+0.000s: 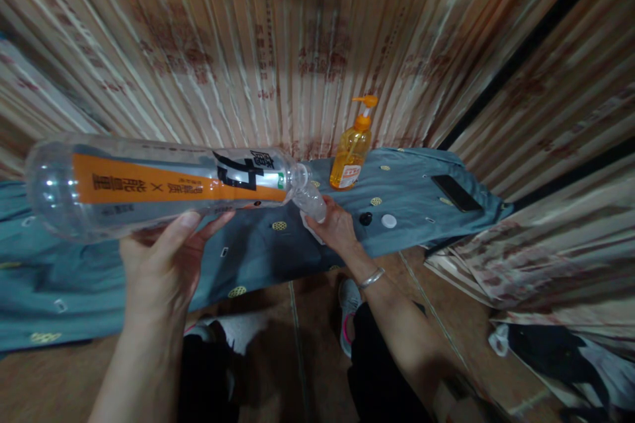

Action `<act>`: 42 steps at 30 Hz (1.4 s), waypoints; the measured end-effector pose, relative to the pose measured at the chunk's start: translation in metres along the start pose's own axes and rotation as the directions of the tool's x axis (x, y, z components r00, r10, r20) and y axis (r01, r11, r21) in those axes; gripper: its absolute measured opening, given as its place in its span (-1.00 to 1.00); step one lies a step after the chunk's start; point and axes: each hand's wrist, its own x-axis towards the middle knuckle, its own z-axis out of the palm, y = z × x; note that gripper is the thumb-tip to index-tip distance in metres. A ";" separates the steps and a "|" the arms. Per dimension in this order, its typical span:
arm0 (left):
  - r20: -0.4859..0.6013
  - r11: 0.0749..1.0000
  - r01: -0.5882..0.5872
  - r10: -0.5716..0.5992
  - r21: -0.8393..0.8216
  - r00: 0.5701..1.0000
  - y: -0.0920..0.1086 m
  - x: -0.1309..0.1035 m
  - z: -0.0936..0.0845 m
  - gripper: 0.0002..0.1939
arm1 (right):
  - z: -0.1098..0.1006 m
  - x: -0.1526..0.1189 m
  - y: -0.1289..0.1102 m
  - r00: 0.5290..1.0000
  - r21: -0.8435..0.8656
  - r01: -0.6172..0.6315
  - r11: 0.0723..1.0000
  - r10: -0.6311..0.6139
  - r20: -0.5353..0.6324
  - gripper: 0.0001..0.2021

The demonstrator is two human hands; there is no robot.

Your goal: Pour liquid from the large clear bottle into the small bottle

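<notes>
In the head view, my left hand supports a large clear plastic bottle from below. This bottle lies nearly level, its orange label facing me and its mouth pointing right. A small clear plastic bottle is gripped in my right hand, tilted, with its upper end at the big bottle's mouth. Whether the two openings touch, I cannot tell. Something white, partly hidden, shows just under my right fingers. To the right of that hand a black cap and a white round lid lie on the cloth.
An orange pump bottle stands at the back of the blue-green cloth. A dark phone-like slab lies at the right. Patterned curtains hang behind, and dark bars cross the right side.
</notes>
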 end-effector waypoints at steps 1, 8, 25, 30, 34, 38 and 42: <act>0.003 1.000 0.000 0.000 0.000 1.000 0.000 0.000 0.000 -0.47 | 0.000 0.000 0.001 1.000 0.002 0.005 1.000 -0.005 -0.003 -0.50; 0.008 1.000 -0.002 0.002 0.002 1.000 0.002 0.000 0.002 -0.46 | 0.002 0.000 0.002 1.000 0.035 -0.012 0.999 0.011 0.015 -0.50; 0.020 1.000 -0.010 0.011 -0.018 1.000 0.000 0.000 0.001 -0.51 | 0.004 0.000 0.001 1.000 -0.033 -0.002 0.999 0.001 -0.024 -0.52; 0.015 1.000 -0.009 0.010 -0.026 1.000 0.001 0.000 0.002 -0.50 | 0.003 -0.001 0.001 1.000 -0.017 -0.006 1.000 0.005 -0.018 -0.53; 0.018 1.000 -0.005 0.005 -0.013 1.000 0.001 0.000 0.001 -0.50 | 0.002 -0.001 0.000 1.000 -0.020 -0.014 1.000 0.014 -0.013 -0.50; 0.023 1.000 -0.015 0.015 0.010 1.000 0.002 0.000 0.003 -0.51 | 0.003 0.000 0.001 1.000 -0.019 -0.001 1.000 0.001 -0.023 -0.47; 0.027 0.999 -0.022 0.021 0.025 0.999 0.004 0.000 0.005 -0.53 | 0.004 0.000 0.002 0.999 -0.019 0.004 1.000 -0.004 -0.037 -0.47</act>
